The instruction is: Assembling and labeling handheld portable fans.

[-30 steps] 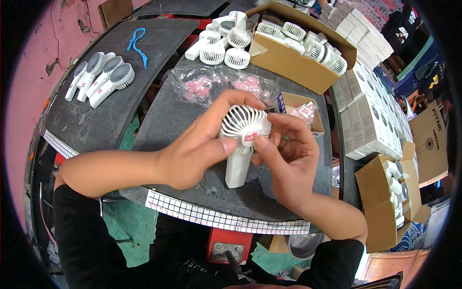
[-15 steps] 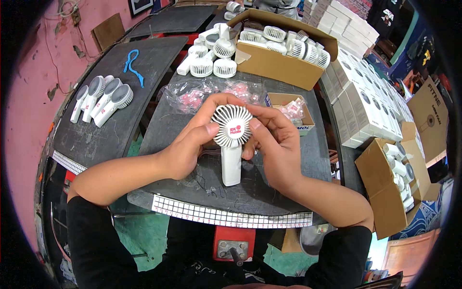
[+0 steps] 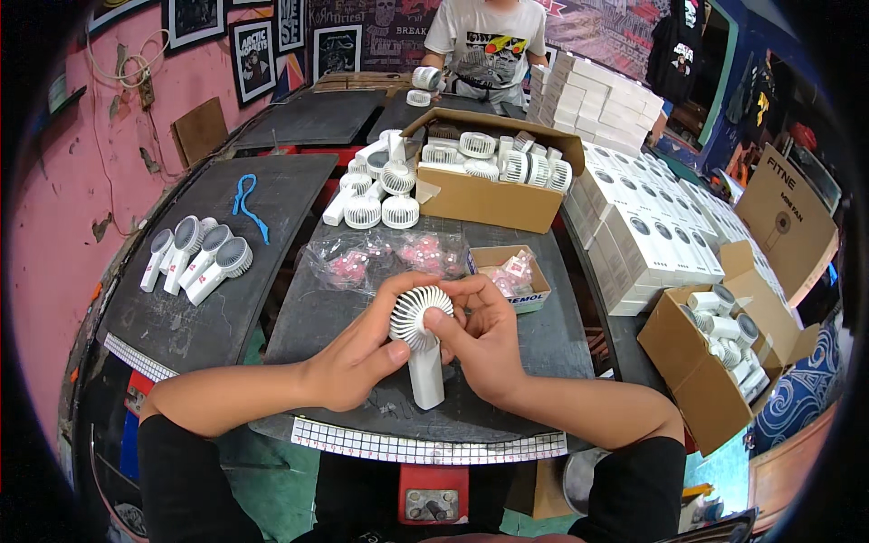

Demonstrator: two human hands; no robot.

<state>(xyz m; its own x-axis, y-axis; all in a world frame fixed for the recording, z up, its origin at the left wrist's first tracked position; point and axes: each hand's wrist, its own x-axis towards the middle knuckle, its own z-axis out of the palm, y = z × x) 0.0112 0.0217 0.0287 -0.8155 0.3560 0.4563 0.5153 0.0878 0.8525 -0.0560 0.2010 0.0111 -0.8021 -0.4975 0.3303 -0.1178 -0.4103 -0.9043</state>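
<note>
A white handheld fan (image 3: 418, 346) stands upright over the dark table (image 3: 308, 308), held between both hands. My left hand (image 3: 362, 348) grips its round grille head from the left, thumb under the head. On the right side my right hand (image 3: 484, 339) wraps the head, with a fingertip pressed on the grille's face. The fan's handle points down toward me.
Clear bags with pink parts (image 3: 380, 258) and a small open carton (image 3: 511, 271) lie just behind the hands. Several fans (image 3: 195, 258) lie at left, more (image 3: 376, 195) beside a big cardboard box (image 3: 489, 176). Stacked white boxes (image 3: 652, 235) line the right. Another person (image 3: 480, 45) works at the far end.
The fan's head has turned so its sticker face no longer shows. The view has tilted up, showing the far end of the room. Both hands keep their hold.
</note>
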